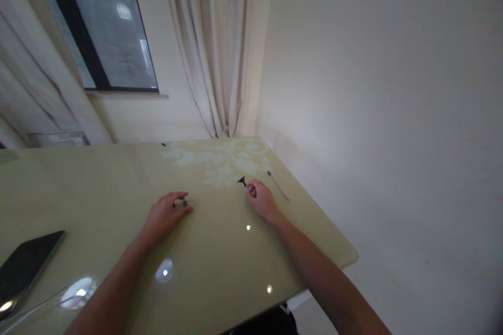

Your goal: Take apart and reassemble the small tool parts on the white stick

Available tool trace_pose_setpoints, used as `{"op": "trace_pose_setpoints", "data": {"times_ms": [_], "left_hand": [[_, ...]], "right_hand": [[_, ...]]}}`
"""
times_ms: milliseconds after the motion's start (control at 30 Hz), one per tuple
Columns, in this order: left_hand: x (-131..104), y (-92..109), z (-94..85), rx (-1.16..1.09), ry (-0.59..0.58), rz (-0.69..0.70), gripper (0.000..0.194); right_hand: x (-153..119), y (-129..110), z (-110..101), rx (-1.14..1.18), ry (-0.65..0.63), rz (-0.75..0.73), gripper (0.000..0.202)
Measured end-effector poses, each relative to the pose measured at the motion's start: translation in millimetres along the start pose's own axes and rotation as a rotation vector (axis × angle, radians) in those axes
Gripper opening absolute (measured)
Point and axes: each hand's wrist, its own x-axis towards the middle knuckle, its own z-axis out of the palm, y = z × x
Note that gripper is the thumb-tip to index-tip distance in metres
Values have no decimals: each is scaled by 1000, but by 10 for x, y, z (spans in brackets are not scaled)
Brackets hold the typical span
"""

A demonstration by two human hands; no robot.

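My right hand (260, 198) is closed around the handle of a razor (244, 183), whose dark head points up and to the left. Just right of that hand, a thin white toothbrush (279, 185) with a dark head lies on the table. My left hand (168, 213) rests at the table surface with thumb and fingers apart. Between its fingertips is a small dark object (185, 203); whether the fingers touch it cannot be made out clearly.
The glossy pale table (212, 251) has its right edge near the wall. A dark tablet-like device (27, 267) lies at the left, with a white cable (35, 308) near it. Close to the far edge is a tiny dark item (163, 144). Curtains hang behind.
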Motion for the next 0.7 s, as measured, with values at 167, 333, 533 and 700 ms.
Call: {"op": "trace_pose_setpoints", "data": {"times_ms": [167, 333, 533, 700], "left_hand": [[73, -16, 23, 9, -44, 83, 47], [98, -136, -58, -54, -72, 71, 48], [31, -211, -113, 75, -14, 17, 47], [19, -136, -94, 131, -16, -30, 43]], "right_hand": [[-51, -443, 282, 49, -101, -126, 17], [90, -925, 699, -19, -194, -88, 18], [123, -1326, 1122, -75, -187, -70, 23], [29, -1307, 1168, -103, -154, -61, 27]]}}
